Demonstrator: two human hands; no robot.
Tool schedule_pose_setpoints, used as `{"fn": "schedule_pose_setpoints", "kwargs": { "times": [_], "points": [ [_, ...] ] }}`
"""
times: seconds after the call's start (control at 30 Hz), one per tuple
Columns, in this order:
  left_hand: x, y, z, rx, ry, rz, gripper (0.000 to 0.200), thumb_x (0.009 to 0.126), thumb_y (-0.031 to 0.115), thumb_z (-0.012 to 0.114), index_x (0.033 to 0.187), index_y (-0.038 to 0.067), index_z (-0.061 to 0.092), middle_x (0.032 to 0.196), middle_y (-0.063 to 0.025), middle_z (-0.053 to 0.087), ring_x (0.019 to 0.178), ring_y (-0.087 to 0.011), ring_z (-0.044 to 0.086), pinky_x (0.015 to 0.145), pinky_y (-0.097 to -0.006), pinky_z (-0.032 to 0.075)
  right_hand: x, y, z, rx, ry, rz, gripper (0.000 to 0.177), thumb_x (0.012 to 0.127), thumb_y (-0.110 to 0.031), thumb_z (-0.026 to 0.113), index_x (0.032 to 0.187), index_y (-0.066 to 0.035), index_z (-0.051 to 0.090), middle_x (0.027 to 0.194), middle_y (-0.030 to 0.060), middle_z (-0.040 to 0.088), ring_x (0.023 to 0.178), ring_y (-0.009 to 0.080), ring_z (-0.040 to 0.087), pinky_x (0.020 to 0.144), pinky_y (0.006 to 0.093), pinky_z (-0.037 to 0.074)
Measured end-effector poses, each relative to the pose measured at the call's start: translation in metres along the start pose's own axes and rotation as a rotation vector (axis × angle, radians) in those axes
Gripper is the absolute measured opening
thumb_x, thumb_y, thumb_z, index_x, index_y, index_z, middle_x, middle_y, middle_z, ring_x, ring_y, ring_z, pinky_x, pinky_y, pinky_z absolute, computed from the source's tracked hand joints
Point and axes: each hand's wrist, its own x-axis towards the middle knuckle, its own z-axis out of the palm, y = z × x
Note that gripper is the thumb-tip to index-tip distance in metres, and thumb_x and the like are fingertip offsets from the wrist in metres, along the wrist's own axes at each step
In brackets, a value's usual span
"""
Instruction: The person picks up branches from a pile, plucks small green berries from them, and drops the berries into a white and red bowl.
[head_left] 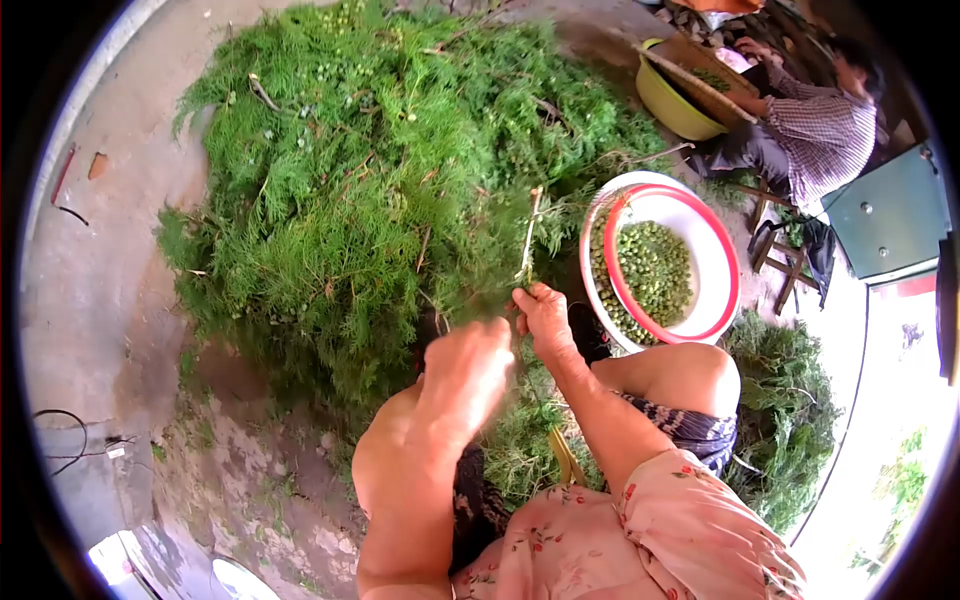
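My right hand [545,318] grips a thin woody sprig [528,240] by its lower end, and the stem stands upright in front of a big heap of feathery green branches [390,150]. My left hand [470,372] is closed just beside it, its fingers curled around green foliage at the sprig's base. To the right stands a white bowl with a red rim [715,250] that holds small green berries [650,270].
Another person [815,120] sits at the far right with a flat sieve over a yellow-green basin [672,105]. More cut greenery [790,420] lies beside my knee. A small wooden stool [785,255] stands past the bowl. Bare concrete floor is on the left.
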Motion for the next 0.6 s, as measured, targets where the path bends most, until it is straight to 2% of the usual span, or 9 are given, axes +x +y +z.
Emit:
{"fn": "schedule_pose_setpoints", "kwargs": {
  "times": [0.1,0.13,0.2,0.23,0.27,0.37,0.47,0.53,0.6],
  "points": [
    [-0.006,0.000,0.012,-0.211,0.474,-0.052,0.024,0.079,0.017,0.064,0.099,0.004,0.062,0.087,-0.0127,0.065,0.069,-0.0290,0.062,0.060,-0.0340,0.050,-0.043,-0.028,-0.003,-0.101,-0.039,-0.059,0.021,0.081,-0.011,0.060,0.065,-0.004,0.049,0.049,0.0019,0.047,0.038,0.0090,0.043,0.036,0.0262,0.031],
    [-0.007,0.004,0.013,-0.282,0.668,-0.021,0.020,0.078,0.010,0.064,0.097,0.002,0.063,0.080,-0.0120,0.064,0.061,-0.0210,0.060,0.056,-0.0284,0.047,-0.057,-0.036,-0.003,-0.113,-0.056,-0.070,0.022,0.081,-0.012,0.061,0.065,-0.004,0.049,0.049,0.0016,0.046,0.038,0.0090,0.043,0.036,0.0260,0.031],
    [-0.012,0.013,0.005,-0.550,0.751,-0.105,0.022,0.078,0.009,0.063,0.098,0.002,0.062,0.086,-0.0162,0.064,0.073,-0.0265,0.064,0.063,-0.0321,0.051,-0.085,-0.052,-0.004,-0.143,-0.094,-0.088,0.023,0.081,-0.012,0.061,0.064,-0.004,0.048,0.048,0.0012,0.046,0.038,0.0090,0.043,0.036,0.0258,0.032],
    [-0.016,0.020,0.001,-0.617,0.805,-0.105,0.023,0.078,0.006,0.064,0.100,0.001,0.061,0.085,-0.0165,0.064,0.073,-0.0237,0.064,0.063,-0.0296,0.050,-0.102,-0.062,-0.003,-0.111,-0.123,-0.096,0.023,0.081,-0.010,0.061,0.063,-0.004,0.048,0.049,0.0005,0.047,0.037,0.0088,0.043,0.035,0.0233,0.031],
    [-0.018,0.025,0.002,-0.710,0.910,-0.051,0.022,0.081,0.003,0.063,0.102,-0.001,0.062,0.078,-0.0036,0.062,0.063,-0.0060,0.051,0.058,-0.0192,0.043,-0.119,-0.070,-0.002,-0.136,-0.141,-0.091,0.023,0.081,-0.010,0.061,0.063,-0.004,0.048,0.049,0.0004,0.047,0.037,0.0087,0.044,0.035,0.0232,0.032],
    [-0.033,0.049,-0.011,-1.123,0.984,-0.101,0.023,0.087,0.014,0.059,0.105,0.001,0.060,0.085,-0.0031,0.061,0.067,-0.0082,0.057,0.059,-0.0201,0.046,-0.159,-0.089,-0.008,-0.226,-0.181,-0.102,0.023,0.082,-0.009,0.061,0.063,-0.003,0.049,0.050,-0.0010,0.047,0.038,0.0075,0.046,0.036,0.0230,0.034],
    [-0.059,0.058,-0.026,-1.315,0.934,-0.190,0.023,0.087,0.016,0.059,0.105,0.002,0.059,0.084,-0.0023,0.061,0.063,-0.0085,0.055,0.053,-0.0215,0.045,-0.167,-0.063,-0.022,-0.454,-0.186,-0.559,0.021,0.080,-0.007,0.062,0.065,0.000,0.049,0.052,0.0041,0.045,0.042,0.0086,0.045,0.041,0.0249,0.035],
    [-0.080,0.049,-0.014,-1.484,0.888,0.213,0.031,0.085,0.017,0.061,0.112,0.003,0.056,0.092,-0.0056,0.063,0.066,-0.0078,0.056,0.054,-0.0192,0.047,-0.183,-0.068,-0.028,-0.605,-0.150,-0.793,0.022,0.077,-0.006,0.066,0.070,0.005,0.048,0.059,0.0127,0.045,0.051,0.0114,0.046,0.048,0.0284,0.038],
    [-0.092,0.047,-0.006,-1.520,0.944,0.243,0.029,0.084,0.014,0.062,0.108,0.000,0.057,0.090,-0.0046,0.063,0.065,-0.0072,0.056,0.053,-0.0187,0.046,-0.195,-0.069,-0.034,-0.625,-0.168,-0.832,0.022,0.075,-0.006,0.067,0.073,0.007,0.049,0.063,0.0158,0.045,0.054,0.0148,0.047,0.052,0.0297,0.040]
  ]
}}
